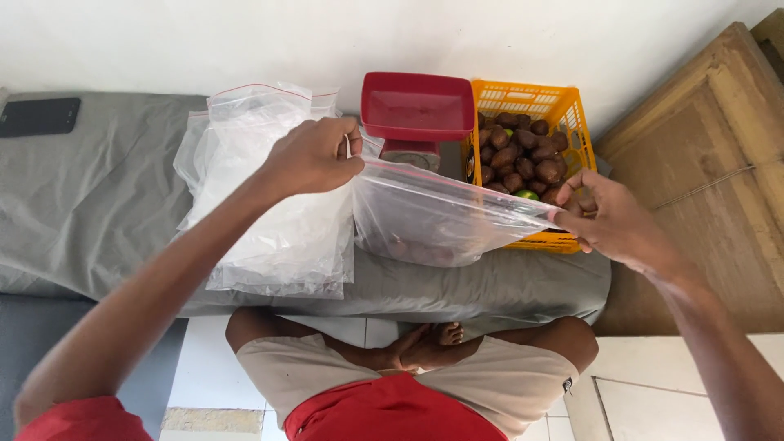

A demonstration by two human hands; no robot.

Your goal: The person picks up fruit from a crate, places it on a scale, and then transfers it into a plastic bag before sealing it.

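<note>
Down close: crossed legs in beige shorts (pixel 506 384), seated on white floor tiles (pixel 653 392). Up front, a clear zip-top plastic bag (pixel 441 220) stretched wide between both hands over the grey cloth-covered mattress (pixel 98 204). Left hand (pixel 314 155) raised, arm reaching up and across, grip pressed together, pinching one corner of the bag's mouth. Right hand (pixel 616 220) lower and further out, wrist bent inward, grip pinching the opposite corner. Looks partly done: a few dark shapes at the bag's bottom, though blurred through the plastic. Plenty left, seemingly: an orange plastic crate (pixel 563 110) just behind the bag, well stocked with brown scaly fruits (pixel 518 151). Beside it, a red kitchen scale with an empty tray (pixel 418 106). Left of the bag, a stack of spare clear plastic bags (pixel 269 212). Far left, a black phone (pixel 38 116).
</note>
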